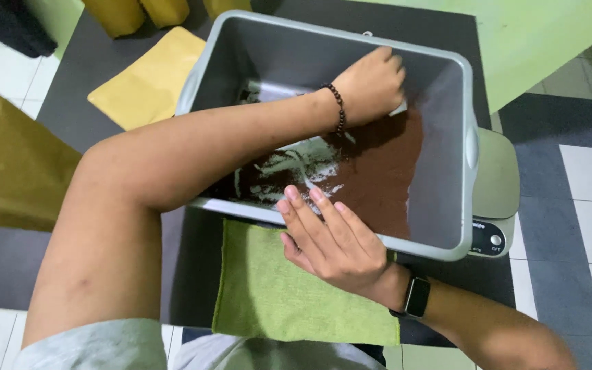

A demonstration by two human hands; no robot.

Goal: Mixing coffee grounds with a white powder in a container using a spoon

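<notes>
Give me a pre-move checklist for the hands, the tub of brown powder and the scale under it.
1. Left hand inside grey plastic tub, at the powder's upper edge: ok.
2. What its grip holds: cannot tell.
3. Right hand braces the tub's near rim, fingers flat: ok.
4. Brown powder gathered to the right side, pale streaks bared on the left: ok.
5. Tub sits on the grey scale: ok.
6. Green cloth lies flat below the tub: ok.

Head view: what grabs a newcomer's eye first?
The big grey tub in the middle, tilted up, with dark brown powder piled toward its right side and smeared streaks on the bare bottom. The left hand, a bead bracelet at its wrist, reaches deep inside at the powder's upper edge, while the right hand, with a watch, rests fingers on the near rim. Below lies a green cloth; a scale sits under the tub's right end.
</notes>
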